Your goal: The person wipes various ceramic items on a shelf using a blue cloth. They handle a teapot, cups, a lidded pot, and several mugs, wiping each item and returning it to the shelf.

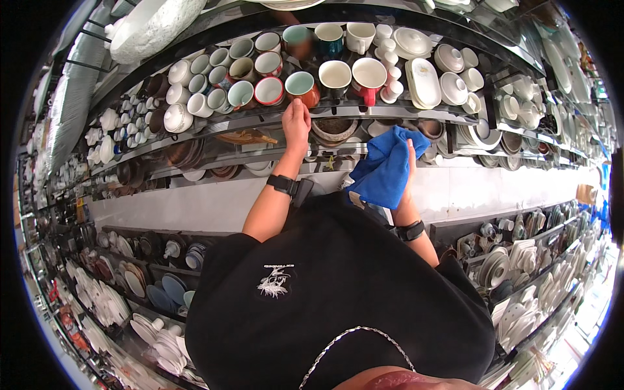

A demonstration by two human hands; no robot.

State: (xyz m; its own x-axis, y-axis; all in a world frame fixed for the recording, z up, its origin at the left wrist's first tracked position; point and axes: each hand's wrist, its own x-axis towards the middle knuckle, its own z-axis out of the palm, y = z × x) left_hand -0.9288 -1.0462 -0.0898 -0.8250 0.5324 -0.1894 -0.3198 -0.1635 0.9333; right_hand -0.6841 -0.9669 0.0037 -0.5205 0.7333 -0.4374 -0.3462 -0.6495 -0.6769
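My left hand (297,126) reaches up to the shelf front, its fingertips at an orange-brown mug (308,97) with a pale green inside; whether they grip its handle or only touch it cannot be told. A blue cloth (385,168) hangs bunched in my right hand (410,168), which is in front of the lower shelf. Left of the orange-brown mug stands a red-rimmed cup (269,91). To its right are a black mug (335,78) with a cream inside and a red mug (369,78).
White lidded pots (178,117) and a stack of oblong white dishes (424,84) flank the mugs. The metal shelf edge (390,113) runs below them. Brown bowls (334,129) sit on the lower shelf. Behind me, racks hold plates (495,268).
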